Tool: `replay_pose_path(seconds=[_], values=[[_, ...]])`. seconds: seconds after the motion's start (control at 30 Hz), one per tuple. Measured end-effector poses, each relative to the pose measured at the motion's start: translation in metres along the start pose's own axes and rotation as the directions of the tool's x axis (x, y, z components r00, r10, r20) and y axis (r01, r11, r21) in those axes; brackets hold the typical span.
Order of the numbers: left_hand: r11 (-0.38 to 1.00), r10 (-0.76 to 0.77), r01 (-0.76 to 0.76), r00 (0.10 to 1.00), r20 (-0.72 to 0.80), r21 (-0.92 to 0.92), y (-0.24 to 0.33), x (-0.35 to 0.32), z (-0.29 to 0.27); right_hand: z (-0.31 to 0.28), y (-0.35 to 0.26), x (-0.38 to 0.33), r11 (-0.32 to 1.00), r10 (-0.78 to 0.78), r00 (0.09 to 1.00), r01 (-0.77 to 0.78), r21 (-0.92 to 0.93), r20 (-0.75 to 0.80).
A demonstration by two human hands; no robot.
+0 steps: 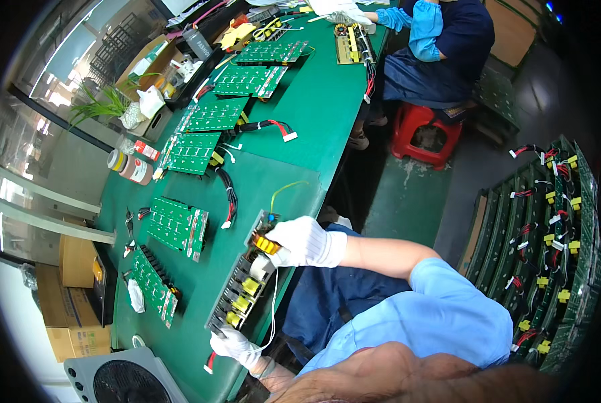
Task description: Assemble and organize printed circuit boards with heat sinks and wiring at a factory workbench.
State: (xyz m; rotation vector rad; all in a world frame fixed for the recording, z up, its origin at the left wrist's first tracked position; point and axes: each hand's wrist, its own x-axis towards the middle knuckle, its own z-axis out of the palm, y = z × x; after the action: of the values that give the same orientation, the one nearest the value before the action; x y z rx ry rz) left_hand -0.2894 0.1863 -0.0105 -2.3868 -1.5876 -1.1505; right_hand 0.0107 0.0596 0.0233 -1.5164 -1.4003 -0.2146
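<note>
A long circuit board (247,287) with black capacitors, yellow-wrapped transformers and a copper-coloured coil (267,244) lies tilted across the near edge of the green table. My right hand (304,243), in a white glove, is closed on its far end beside the coil. Its near end is gripped by my left hand (235,345), also gloved in white. A white cable (274,305) loops between my two hands. From the board's far end a yellow-green wire (280,191) curves up. A red-and-white connector lead (210,363) hangs near my left hand. Both hands' fingertips are partly hidden.
Several green circuit boards (172,223) lie along the green table (300,144). A fan (127,383), jars (137,169) and a potted plant (130,115) stand along its left side. Across it sits a co-worker (441,60) on a red stool (425,134). Racked boards (549,255) stand right.
</note>
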Motion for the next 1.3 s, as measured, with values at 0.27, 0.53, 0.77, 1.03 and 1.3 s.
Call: replay_pose_path(seconds=[0.27, 0.53, 0.77, 1.03, 1.3], values=[[0.981, 0.087, -0.090, 0.996, -0.025, -0.172, 0.046, 0.033, -0.042, -0.038, -0.011, 0.065, 0.898, -0.047, 0.891, 0.235, -0.371, 0.451], [0.686, -0.410, 0.565, 0.820, 0.399, -0.457, 0.039, 0.033, -0.014, -0.005, 0.027, 0.070, 0.905, 0.166, 0.837, 0.081, -0.417, 0.521], [0.772, -0.360, 0.475, 0.874, 0.327, -0.421, 0.033, 0.037, -0.016, -0.003, 0.038, 0.062, 0.927, 0.360, 0.815, -0.258, -0.273, 0.454], [0.791, -0.289, 0.263, 0.956, 0.041, -0.553, 0.014, 0.018, -0.029, -0.047, 0.043, -0.002, 0.538, 0.821, 0.547, -0.837, 0.097, 0.163], [0.903, 0.296, -0.190, 0.925, 0.238, -0.386, 0.081, 0.035, -0.030, -0.046, 0.075, -0.042, 0.642, 0.761, 0.593, -0.747, 0.172, -0.263]])
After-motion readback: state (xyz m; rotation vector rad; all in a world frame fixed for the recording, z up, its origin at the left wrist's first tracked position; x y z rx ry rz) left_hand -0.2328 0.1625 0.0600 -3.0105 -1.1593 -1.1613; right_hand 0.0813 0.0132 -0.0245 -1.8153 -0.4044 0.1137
